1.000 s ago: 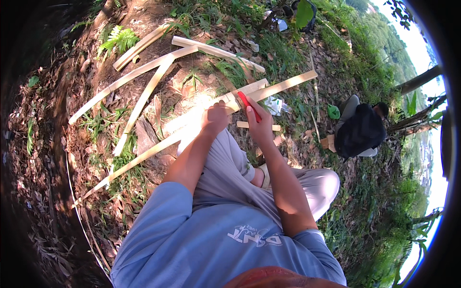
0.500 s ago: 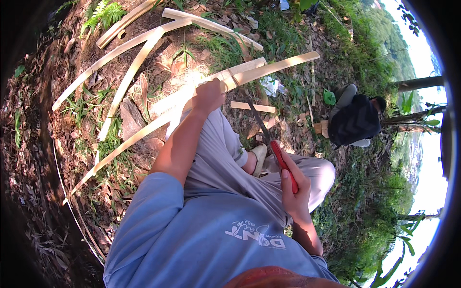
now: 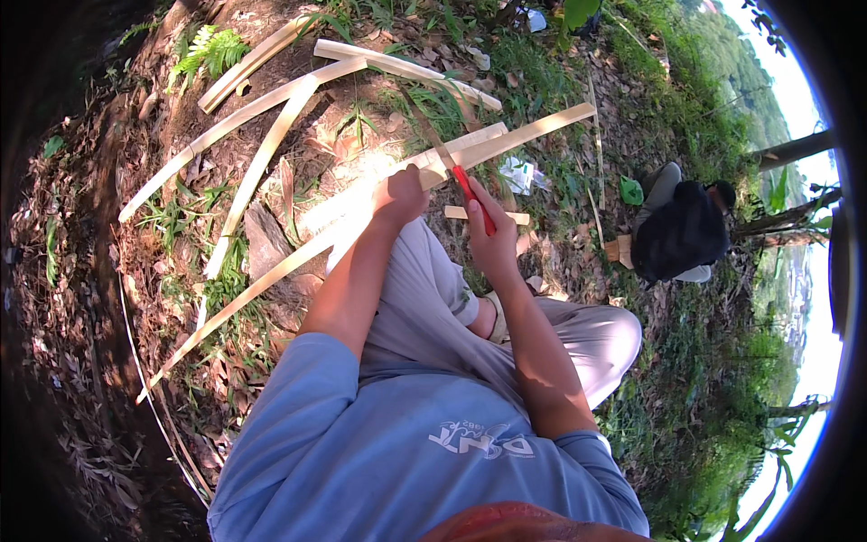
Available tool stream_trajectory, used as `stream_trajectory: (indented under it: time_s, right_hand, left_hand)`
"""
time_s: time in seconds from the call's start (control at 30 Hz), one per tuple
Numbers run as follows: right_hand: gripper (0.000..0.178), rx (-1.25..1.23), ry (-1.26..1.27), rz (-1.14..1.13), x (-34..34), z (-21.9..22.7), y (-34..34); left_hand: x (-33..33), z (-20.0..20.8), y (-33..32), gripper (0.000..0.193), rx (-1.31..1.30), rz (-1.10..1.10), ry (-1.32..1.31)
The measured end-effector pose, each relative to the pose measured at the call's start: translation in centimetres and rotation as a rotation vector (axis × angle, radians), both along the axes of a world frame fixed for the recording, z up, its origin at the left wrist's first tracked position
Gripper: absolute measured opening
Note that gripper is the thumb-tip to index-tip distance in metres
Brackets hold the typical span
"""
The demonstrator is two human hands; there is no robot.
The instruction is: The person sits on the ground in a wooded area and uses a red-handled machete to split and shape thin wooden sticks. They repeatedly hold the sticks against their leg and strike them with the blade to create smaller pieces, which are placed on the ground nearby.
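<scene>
My left hand (image 3: 403, 195) is closed round a long pale wooden strip (image 3: 553, 125), pressing it down beside a thicker plank (image 3: 480, 138) just behind it. My right hand (image 3: 493, 237) grips the red handle of a hand saw (image 3: 476, 200). Its narrow blade slants up and away across the strip and plank, just right of my left hand; the teeth are too small to make out. Partly behind my right hand lies a short wooden piece (image 3: 521, 219) on the ground. My legs are bent underneath, and bright sun washes out the wood left of my left hand.
Several more strips, including a curved one (image 3: 239, 115) and a straight one (image 3: 262, 176), lie at the far left. A flat stone (image 3: 267, 239) sits by the long strip. Right of me, a person in a dark top (image 3: 682, 233) crouches near a green bag (image 3: 631, 190).
My right hand has moved up and left from over my knee, bringing the saw blade across the strip and plank. My left hand still holds the strip.
</scene>
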State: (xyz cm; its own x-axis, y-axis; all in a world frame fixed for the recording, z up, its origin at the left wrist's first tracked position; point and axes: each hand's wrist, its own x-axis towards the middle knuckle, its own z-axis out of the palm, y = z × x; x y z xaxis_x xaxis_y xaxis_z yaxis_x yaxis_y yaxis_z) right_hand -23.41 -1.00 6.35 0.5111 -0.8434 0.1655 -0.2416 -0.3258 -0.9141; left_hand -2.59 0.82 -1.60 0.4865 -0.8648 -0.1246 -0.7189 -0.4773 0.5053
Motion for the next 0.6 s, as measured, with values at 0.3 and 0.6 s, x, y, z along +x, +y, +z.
stream_trajectory:
  time_s: [0.3, 0.6]
  right_hand:
    - [0.040, 0.038, 0.344, -0.011, -14.5, 15.8, 10.8]
    - [0.036, 0.092, -0.070, -0.080, 0.6, 0.7, -3.4]
  left_hand:
    - [-1.4, -0.2, 0.4, 0.032, -0.011, 0.010, 0.007]
    - [-1.8, 1.2, -0.7, 0.037, 0.001, -0.043, -0.021]
